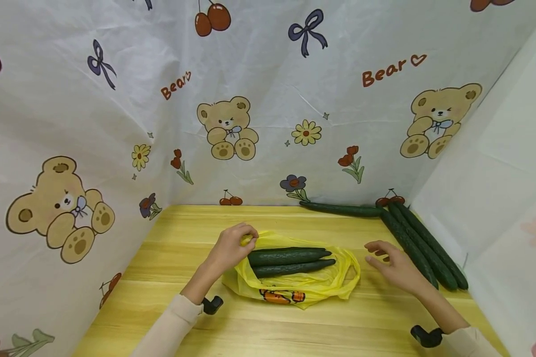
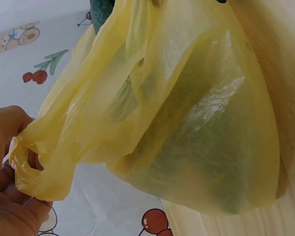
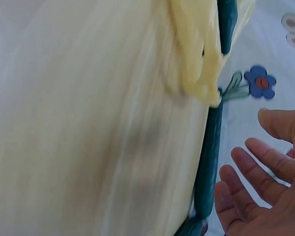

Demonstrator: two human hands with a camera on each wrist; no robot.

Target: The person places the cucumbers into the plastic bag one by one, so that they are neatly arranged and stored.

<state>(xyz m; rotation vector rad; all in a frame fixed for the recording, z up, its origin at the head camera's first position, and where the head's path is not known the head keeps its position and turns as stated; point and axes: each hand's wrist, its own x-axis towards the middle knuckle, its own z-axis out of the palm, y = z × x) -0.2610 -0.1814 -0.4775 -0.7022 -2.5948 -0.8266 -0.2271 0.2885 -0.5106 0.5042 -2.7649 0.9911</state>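
A yellow plastic bag (image 1: 295, 292) lies on the table with its mouth spread upward. Inside it, cucumbers (image 1: 286, 257) lie side by side, their ends pointing right. My left hand (image 1: 233, 244) pinches the bag's left handle; in the left wrist view the fingers (image 2: 14, 191) hold the handle loop, and green shows through the thin plastic. Beyond the bag's right handle, my right hand (image 1: 395, 265) hovers with nothing in it. Its fingers (image 3: 260, 172) are spread and slightly bent in the right wrist view. The nearest things to it are the bag and the cucumbers at the right.
Several cucumbers (image 1: 422, 245) lie along the table's right edge, and one more cucumber (image 1: 339, 209) lies along the back edge. The wooden table (image 1: 259, 332) is bounded by a white printed cloth (image 1: 268, 74) at the back and sides.
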